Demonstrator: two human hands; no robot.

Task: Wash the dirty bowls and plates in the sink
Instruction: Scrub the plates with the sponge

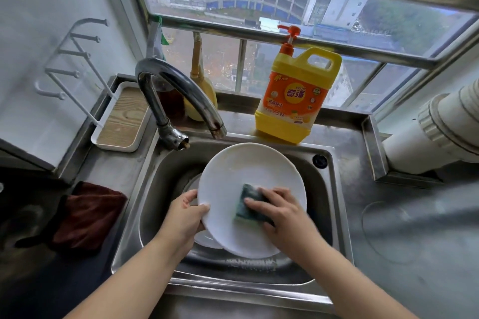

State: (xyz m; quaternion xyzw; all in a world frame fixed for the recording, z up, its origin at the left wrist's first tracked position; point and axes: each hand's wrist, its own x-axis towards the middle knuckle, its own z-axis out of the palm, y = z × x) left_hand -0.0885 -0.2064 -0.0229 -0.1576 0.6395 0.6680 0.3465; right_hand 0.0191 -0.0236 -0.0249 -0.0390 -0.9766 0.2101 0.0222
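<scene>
A large white plate (pixel 246 176) is held tilted over the steel sink (pixel 334 189). My left hand (pixel 185 217) grips its left rim, thumb on the face. My right hand (pixel 282 212) holds a dark green sponge (pixel 248 204) pressed against the plate's lower middle. Soapy smears show on the plate's upper part. Under it, more white dishes (pixel 204 241) lie in the sink, mostly hidden.
The curved tap (pixel 178 90) arches over the sink's back left, no water running. A yellow detergent bottle (pixel 295 93) stands on the ledge behind. A dark red cloth (pixel 90 217) lies left of the sink, a white tray (pixel 121 116) with a rack at the back left.
</scene>
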